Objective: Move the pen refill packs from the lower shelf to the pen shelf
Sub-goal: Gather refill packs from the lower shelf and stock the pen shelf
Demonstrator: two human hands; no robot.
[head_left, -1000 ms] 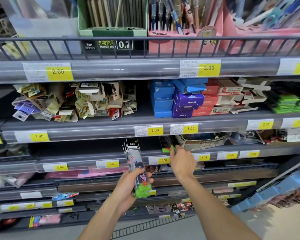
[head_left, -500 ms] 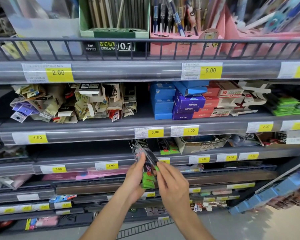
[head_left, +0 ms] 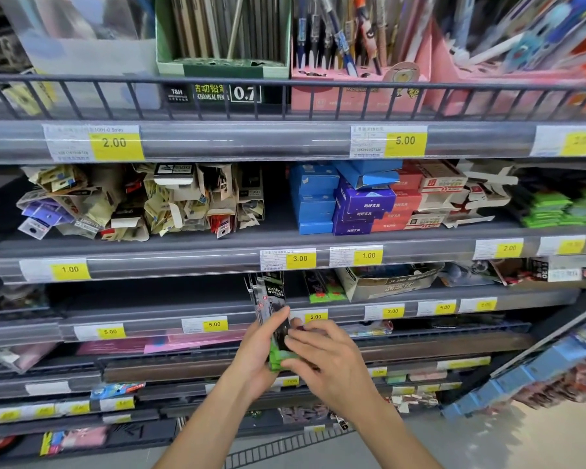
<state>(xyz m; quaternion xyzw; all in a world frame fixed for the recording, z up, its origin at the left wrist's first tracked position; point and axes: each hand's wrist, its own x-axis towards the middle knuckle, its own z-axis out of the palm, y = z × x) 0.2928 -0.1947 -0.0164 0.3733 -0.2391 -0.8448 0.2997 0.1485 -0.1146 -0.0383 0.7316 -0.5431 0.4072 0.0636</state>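
Observation:
My left hand (head_left: pixel 256 353) grips a small stack of pen refill packs (head_left: pixel 270 301), black with green bottoms, held upright in front of the lower shelf (head_left: pixel 149 309). My right hand (head_left: pixel 322 353) pinches the green lower end of the same stack from the right. More refill packs (head_left: pixel 323 287) stand on that lower shelf just right of the stack. The pen shelf (head_left: pixel 285 93) runs along the top behind a wire rail, with a green box of mechanical pencils (head_left: pixel 222 35) and a pink pen box (head_left: pixel 359 45).
A torn cardboard box (head_left: pixel 389 282) sits on the lower shelf right of the packs. The middle shelf holds loose card packets (head_left: pixel 132 201) and blue, purple and red boxes (head_left: pixel 362 201). Yellow price tags line every shelf edge. A blue rack (head_left: pixel 538 370) juts out at lower right.
My right hand pulled a pack off the lower shelf and brought it to the stack in my left hand. Both hands now hold the stack together, slightly higher.

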